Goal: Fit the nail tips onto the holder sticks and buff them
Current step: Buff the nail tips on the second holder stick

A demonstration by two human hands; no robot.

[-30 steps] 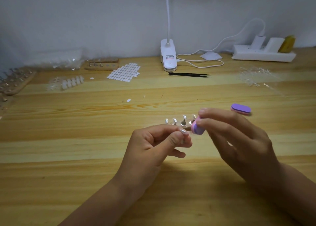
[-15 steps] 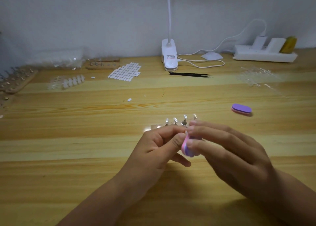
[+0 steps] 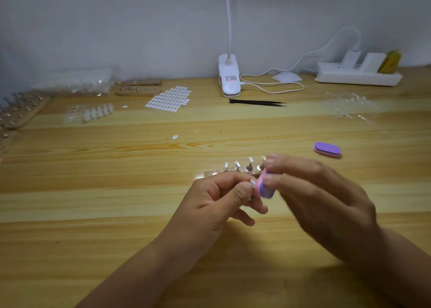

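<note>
The left hand (image 3: pixel 217 198) pinches what looks like a nail tip (image 3: pixel 252 181), the right hand (image 3: pixel 326 198) grips a buffer (image 3: pixel 265 190) against it; the lamp label (image 3: pixel 231 78) is unreadable.

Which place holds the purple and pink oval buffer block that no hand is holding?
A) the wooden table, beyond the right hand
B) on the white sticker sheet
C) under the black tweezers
A: the purple and pink oval buffer block lies alone on the light wooden table, beyond the right hand.

Left hand (image 3: pixel 217 198) near centre, fingers curled, thumb and forefinger pinching nail tip (image 3: pixel 252 182). Right hand (image 3: pixel 326 198) just beside, blurred, fingertips gripping buffer block (image 3: pixel 264 187) against it.
</note>
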